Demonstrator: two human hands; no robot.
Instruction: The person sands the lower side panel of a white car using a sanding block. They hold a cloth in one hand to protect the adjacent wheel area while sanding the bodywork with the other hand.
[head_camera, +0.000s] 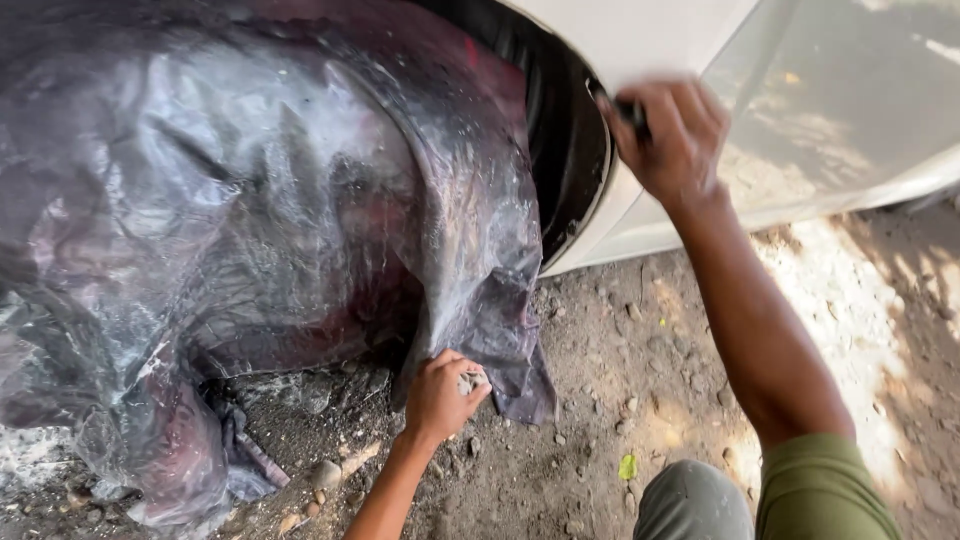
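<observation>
1. Head view: a large sheet of dark, wrinkled plastic sheeting (250, 200) is draping over the wheel area of a white car, filling the frame from nine o'clock through twelve and catching pale glare across its folds.
2. The white car body panel (830, 110) is curving across the one-to-three o'clock zone, its edge running along the dark wheel arch (565, 140) that is showing just right of the sheeting.
3. Bare dirt ground (620, 380), scattered with pebbles and patches of sunlight, is spreading across the lower half from five to seven o'clock.
4. The person's right arm is stretching up from a green sleeve (820, 490) at five o'clock toward the panel; a grey-clad knee (690, 500) is showing just beside the sleeve.
5. The right hand (670, 135), at one o'clock, is pressing against the panel edge beside the wheel arch, fingers clenched around a small dark tool (625, 108); motion blur is hiding what kind of tool it is.
6. The left hand (440, 395), at six o'clock, is resting low at the hanging corner of the sheeting, near the ground, fingers curled around a small grey lump (470, 382) that could be a stone or a wad; which one cannot be told.
</observation>
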